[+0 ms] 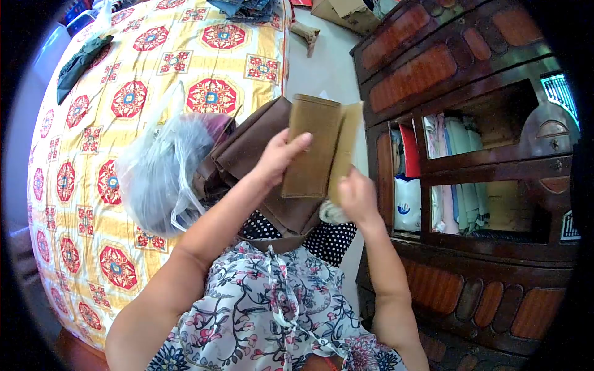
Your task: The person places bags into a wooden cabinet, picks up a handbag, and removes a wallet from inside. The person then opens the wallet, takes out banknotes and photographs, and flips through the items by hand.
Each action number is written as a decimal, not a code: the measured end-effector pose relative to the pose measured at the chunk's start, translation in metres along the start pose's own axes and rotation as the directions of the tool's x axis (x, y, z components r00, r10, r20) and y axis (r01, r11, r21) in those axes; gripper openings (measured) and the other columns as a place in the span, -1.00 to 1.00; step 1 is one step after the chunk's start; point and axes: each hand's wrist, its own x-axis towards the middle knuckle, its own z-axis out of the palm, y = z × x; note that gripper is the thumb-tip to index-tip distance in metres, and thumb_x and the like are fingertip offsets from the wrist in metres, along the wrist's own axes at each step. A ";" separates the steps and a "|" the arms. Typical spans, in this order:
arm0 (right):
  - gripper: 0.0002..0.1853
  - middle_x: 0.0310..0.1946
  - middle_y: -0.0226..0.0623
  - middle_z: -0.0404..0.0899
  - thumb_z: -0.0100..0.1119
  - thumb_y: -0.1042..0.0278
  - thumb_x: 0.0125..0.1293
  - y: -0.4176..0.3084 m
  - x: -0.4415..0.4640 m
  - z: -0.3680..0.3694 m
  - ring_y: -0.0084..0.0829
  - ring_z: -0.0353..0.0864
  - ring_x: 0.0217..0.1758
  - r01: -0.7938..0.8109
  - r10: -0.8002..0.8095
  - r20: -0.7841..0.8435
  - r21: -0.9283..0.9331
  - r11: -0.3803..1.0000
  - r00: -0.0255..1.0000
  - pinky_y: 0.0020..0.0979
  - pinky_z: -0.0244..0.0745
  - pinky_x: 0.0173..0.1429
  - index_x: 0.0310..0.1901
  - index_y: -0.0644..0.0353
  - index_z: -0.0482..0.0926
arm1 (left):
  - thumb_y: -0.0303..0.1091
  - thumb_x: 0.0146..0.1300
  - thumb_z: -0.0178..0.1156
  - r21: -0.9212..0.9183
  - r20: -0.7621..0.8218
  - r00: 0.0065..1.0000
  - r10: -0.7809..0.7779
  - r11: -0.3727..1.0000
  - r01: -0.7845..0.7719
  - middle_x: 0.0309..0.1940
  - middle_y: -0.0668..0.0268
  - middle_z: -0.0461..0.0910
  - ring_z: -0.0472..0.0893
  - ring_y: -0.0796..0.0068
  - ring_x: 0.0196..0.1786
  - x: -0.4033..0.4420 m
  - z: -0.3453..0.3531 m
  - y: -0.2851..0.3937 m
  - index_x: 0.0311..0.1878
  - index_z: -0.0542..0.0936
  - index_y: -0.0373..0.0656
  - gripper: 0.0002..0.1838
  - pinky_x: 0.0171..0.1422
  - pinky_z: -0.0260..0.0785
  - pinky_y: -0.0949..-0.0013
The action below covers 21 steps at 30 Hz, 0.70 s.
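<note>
1. Bed (133,68) with a red-and-yellow medallion spread fills the left side; dark wooden cabinet (405,260) on the right, pale floor (322,68) between. Single head view, so everything below is from it.
2. Brown wallet (314,145): in front of the person, off the bed's right edge, above the brown bag. Opened like a book, two panels, right one lighter tan and angled. Can't tell what its pockets hold.
3. Left hand (283,157): gripping the wallet's left panel, thumb flat on the face, other fingers hidden behind.
4. Right hand (357,195): fingers curled at the lower end of the lighter panel, pinching it by the look of it; blurred, exact finger contact can't be told.
5. Brown bag (257,133): slumped along the bed's right edge and toward the lap, partly under both forearms. Interior hidden, contents can't be told.
6. Clear plastic bag (158,179): on the bed near its right edge, left of the brown bag. Stuffed with soft bluish-grey stuff, handles loose. Purple cloth (216,127) at its right side; inside or beside, can't tell.
7. Cabinet openings: folded fabrics (461,207), green, white and blue, packed in both. White bag (407,204) with blue logo near the cabinet's left edge; contents hidden.
8. Cardboard box (346,17): on the floor beyond the bed's far right corner, flaps up.
</note>
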 end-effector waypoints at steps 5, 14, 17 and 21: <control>-0.68 -0.30 -0.21 0.53 -0.12 0.42 0.10 0.030 -0.010 -0.026 -0.49 0.49 -0.26 -0.199 0.174 0.111 0.724 0.661 0.978 -0.53 0.37 -0.16 -0.13 0.42 0.43 | -0.10 0.22 0.01 -0.375 0.090 0.973 -0.211 0.898 0.230 -0.15 0.20 0.49 0.53 0.42 -0.15 -0.005 -0.013 -0.003 0.02 0.36 -0.23 -0.57 -0.04 0.42 0.32; -0.74 -0.29 -0.33 0.52 0.02 0.44 0.13 -0.005 -0.034 -0.056 -0.60 0.47 -0.27 -0.280 0.184 0.211 0.681 0.677 0.960 -0.55 0.38 -0.18 -0.17 0.42 0.45 | 0.19 0.09 0.03 0.168 0.037 0.965 -0.259 0.954 0.250 0.17 0.14 0.21 0.28 0.36 0.17 0.007 -0.006 -0.010 0.29 -0.03 -0.14 -0.15 0.08 0.27 0.17; -0.76 -0.30 -0.30 0.52 0.02 0.47 0.13 -0.007 -0.041 -0.054 -0.59 0.47 -0.29 -0.218 0.116 0.207 0.593 0.775 0.972 -0.55 0.40 -0.21 -0.18 0.43 0.46 | -0.04 0.00 0.24 0.348 0.329 0.935 -0.129 0.938 0.007 0.20 0.14 0.14 0.20 0.33 0.22 0.003 0.015 -0.014 0.30 -0.12 -0.14 -0.06 0.18 0.17 0.20; -0.73 -0.29 -0.27 0.53 0.00 0.47 0.11 -0.007 -0.048 -0.079 -0.55 0.50 -0.29 -0.213 0.149 0.154 0.645 0.734 0.977 -0.55 0.40 -0.21 -0.16 0.44 0.44 | -0.22 -0.02 0.27 -0.112 0.403 0.898 -0.177 0.964 0.240 0.10 0.20 0.28 0.31 0.39 0.14 -0.005 0.017 -0.008 0.25 0.02 -0.20 -0.17 0.20 0.18 0.33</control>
